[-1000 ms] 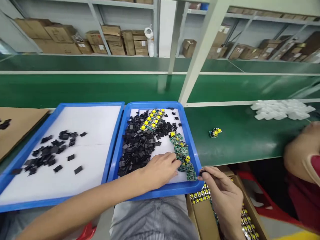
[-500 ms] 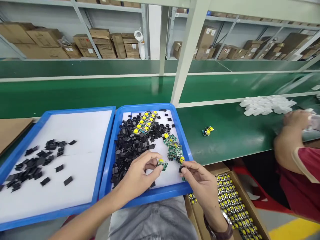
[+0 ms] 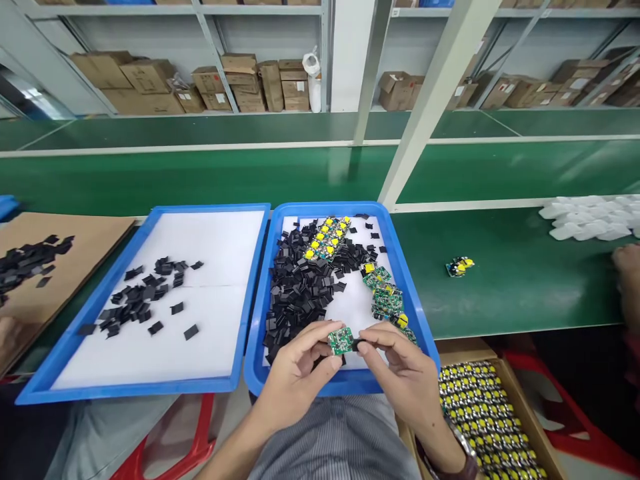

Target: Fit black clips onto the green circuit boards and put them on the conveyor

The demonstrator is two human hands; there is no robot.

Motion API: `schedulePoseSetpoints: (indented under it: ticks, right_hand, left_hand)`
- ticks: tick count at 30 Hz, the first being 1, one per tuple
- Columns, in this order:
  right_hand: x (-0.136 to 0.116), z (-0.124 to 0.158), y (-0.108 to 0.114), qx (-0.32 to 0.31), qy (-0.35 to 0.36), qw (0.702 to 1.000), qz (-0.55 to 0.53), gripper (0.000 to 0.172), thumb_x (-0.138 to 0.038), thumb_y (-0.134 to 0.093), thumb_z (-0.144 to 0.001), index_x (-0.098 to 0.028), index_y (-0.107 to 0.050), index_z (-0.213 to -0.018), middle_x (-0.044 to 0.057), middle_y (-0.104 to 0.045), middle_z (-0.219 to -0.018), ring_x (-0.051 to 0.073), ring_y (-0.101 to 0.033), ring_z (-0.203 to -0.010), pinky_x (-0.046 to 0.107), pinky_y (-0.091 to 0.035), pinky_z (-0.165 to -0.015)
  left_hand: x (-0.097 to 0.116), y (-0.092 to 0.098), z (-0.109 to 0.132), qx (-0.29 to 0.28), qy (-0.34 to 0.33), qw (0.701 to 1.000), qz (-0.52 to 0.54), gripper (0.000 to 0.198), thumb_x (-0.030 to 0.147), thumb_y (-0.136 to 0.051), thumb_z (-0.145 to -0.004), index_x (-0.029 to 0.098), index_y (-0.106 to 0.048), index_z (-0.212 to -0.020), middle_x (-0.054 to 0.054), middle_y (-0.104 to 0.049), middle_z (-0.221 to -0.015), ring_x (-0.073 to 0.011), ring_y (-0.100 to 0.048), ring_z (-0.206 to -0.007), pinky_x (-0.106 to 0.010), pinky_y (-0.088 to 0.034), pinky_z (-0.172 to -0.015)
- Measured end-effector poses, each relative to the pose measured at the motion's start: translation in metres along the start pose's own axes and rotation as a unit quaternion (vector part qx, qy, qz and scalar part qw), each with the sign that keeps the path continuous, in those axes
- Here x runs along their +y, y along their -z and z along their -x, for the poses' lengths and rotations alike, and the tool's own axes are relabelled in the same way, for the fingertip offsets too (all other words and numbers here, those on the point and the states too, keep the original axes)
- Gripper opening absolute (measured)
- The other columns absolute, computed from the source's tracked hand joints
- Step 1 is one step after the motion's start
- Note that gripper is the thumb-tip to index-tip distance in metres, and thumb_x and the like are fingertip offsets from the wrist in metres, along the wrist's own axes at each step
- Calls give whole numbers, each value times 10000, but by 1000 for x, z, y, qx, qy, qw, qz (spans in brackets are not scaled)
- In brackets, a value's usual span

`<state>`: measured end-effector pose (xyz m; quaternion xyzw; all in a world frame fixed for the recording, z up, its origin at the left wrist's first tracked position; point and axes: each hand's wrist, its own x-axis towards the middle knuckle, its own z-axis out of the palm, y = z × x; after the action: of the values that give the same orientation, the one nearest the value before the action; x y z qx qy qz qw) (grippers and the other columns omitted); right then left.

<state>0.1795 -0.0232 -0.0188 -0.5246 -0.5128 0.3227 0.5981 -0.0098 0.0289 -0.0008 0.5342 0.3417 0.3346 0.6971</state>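
My left hand [image 3: 300,367] pinches a small green circuit board [image 3: 341,341] over the near edge of the right blue tray [image 3: 260,313]. My right hand [image 3: 400,367] meets it from the right, its fingertips closed on a small black piece [image 3: 356,345] held against the board. The tray holds a heap of black pieces [image 3: 305,287], a row of boards with yellow parts [image 3: 327,238] and a short chain of green boards [image 3: 385,297].
A left blue tray [image 3: 65,347] holds scattered black pieces [image 3: 143,297]. A cardboard box [image 3: 480,420] of finished boards sits at my lower right. One board [image 3: 459,267] lies on the green bench [image 3: 520,280]. White parts [image 3: 590,217] and another person's hand [image 3: 627,263] are at far right.
Both hands have come together over the tray's near edge, the left one carrying a green board it picked up. The view has shifted left and the person at right has drawn back.
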Motion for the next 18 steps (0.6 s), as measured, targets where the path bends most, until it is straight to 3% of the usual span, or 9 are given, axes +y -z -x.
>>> schedulePoseSetpoints:
  ticks: [2,4,7,10,12,14,16,18]
  right_hand:
    - [-2,2,-2,-9,9,1000,10,219,-100,-694,-937,-261,-770,-1064,63,-743,-966,209,-707,-930,338,-604,-774]
    - [-4,3,-3,-14,20,1000,8,239,-88,-690,-934,-266,-769,-1073,59,-744,-966,210,-711,-920,341,-608,-767]
    - [-7,2,-5,-23,50,998,8,304,-48,-678,-929,-276,-759,-1112,50,-748,-978,203,-715,-914,334,-607,-763]
    - [-10,0,-6,-54,74,996,19,330,-23,-664,-929,-266,-751,-1134,43,-749,-961,194,-718,-880,332,-604,-753]
    - [-11,-1,-7,-67,85,994,27,329,-16,-657,-931,-254,-744,-1140,44,-744,-951,191,-715,-869,332,-602,-746]
    - [-12,-2,-8,-75,94,992,36,343,-4,-650,-931,-247,-735,-1158,50,-741,-961,194,-711,-882,337,-599,-752]
    - [-12,-3,-7,-84,102,990,44,365,9,-646,-928,-244,-725,-1179,56,-739,-973,199,-707,-897,347,-597,-765]
    - [-12,-3,-6,-96,111,988,53,381,20,-645,-924,-243,-717,-1191,59,-734,-977,200,-703,-900,359,-597,-778]
  left_hand:
    - [-2,3,1,-6,4,1000,20,368,267,-693,-977,295,-711,-1344,-81,-605,-1341,-223,-630,-1196,-328,-523,-1061]
    - [-4,4,1,-4,15,998,60,357,311,-660,-1000,285,-710,-1352,-89,-605,-1334,-229,-655,-1152,-348,-542,-1040]
    - [-8,4,1,2,45,991,126,386,352,-648,-1006,290,-679,-1386,-101,-618,-1291,-182,-717,-885,-349,-627,-837]
    - [-9,3,1,17,60,986,156,290,356,-690,-981,245,-745,-1243,-108,-663,-1224,-169,-725,-780,-326,-644,-716]
    - [-10,3,2,19,56,985,160,257,341,-745,-943,235,-772,-1177,-109,-657,-1275,-166,-730,-808,-325,-649,-753]
    - [-10,3,3,3,59,984,166,368,274,-821,-880,267,-757,-1243,-104,-652,-1320,-168,-730,-871,-324,-640,-821]
    - [-10,4,5,-16,74,981,177,501,203,-850,-848,287,-716,-1323,-91,-720,-1197,-169,-729,-902,-316,-624,-858]
    - [-11,5,6,-23,88,978,185,515,194,-831,-866,280,-695,-1355,-69,-767,-1013,-173,-736,-877,-326,-623,-850]
